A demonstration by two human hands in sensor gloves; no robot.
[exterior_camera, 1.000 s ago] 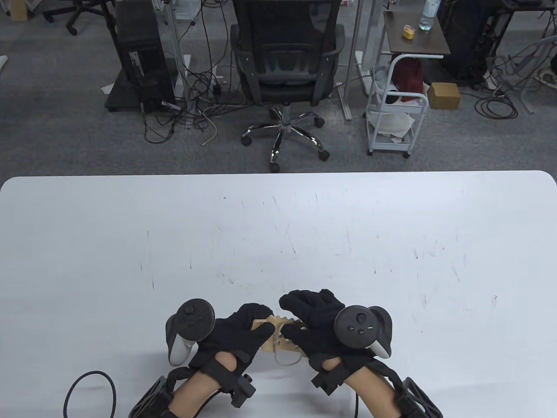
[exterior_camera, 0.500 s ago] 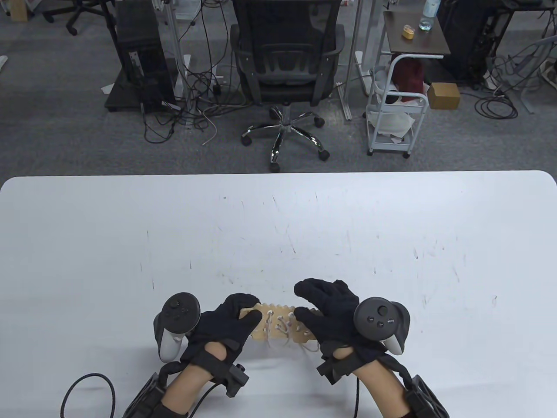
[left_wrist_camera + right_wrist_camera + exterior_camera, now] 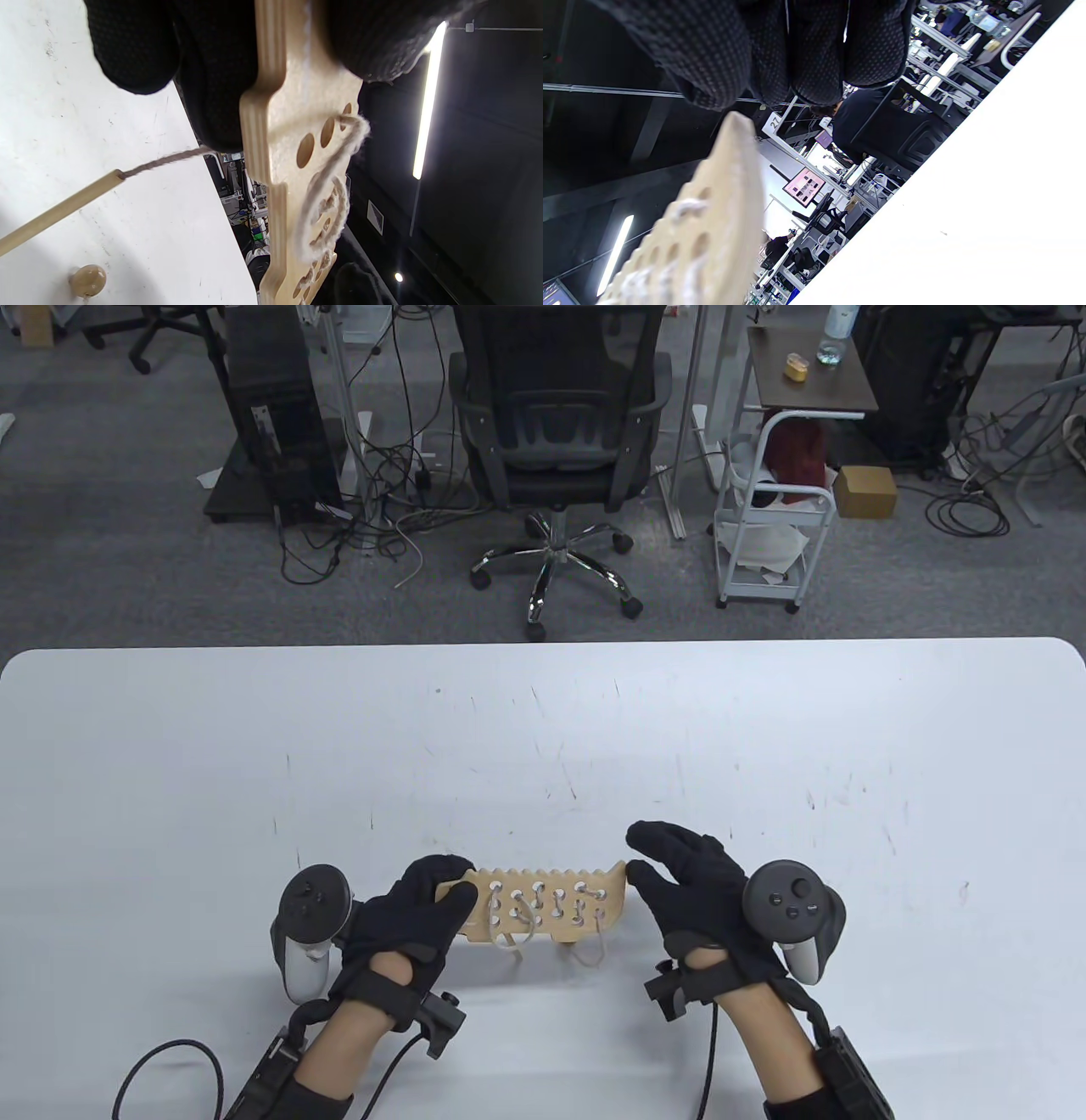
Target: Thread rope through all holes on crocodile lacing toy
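Crocodile lacing toy (image 3: 543, 906) hangs in the air just above the near edge of the table (image 3: 543, 746), long side running left to right, its holed face tipped up toward the overhead camera. Left hand (image 3: 407, 916) grips the left end, thumb across the top face and the other fingers (image 3: 135, 46) curled under it. Right hand (image 3: 696, 891) sits at the right end with fingers nearly straight and only loosely bent; they lie just beside the board's edge, and whether they touch it cannot be told from any view. It holds nothing.

Rope (image 3: 517, 937) already crosses between several holes in the middle and right of the board, with slack loops drooping below the near edge. The left wrist view shows at least two or three holes near the gripped end with no rope in them, so the lacing looks partly done, perhaps past halfway. In that same view the wooden needle (image 3: 59, 209) trails toward the table on its cord, with a small wooden bead (image 3: 87, 280) lying on the surface beside it.

This reads as a pause to inspect or re-grip between stitches. Next the free right hand probably needs to find the dangling needle, pinch it, and steer it to the nearest unfilled hole while the left keeps the board steady
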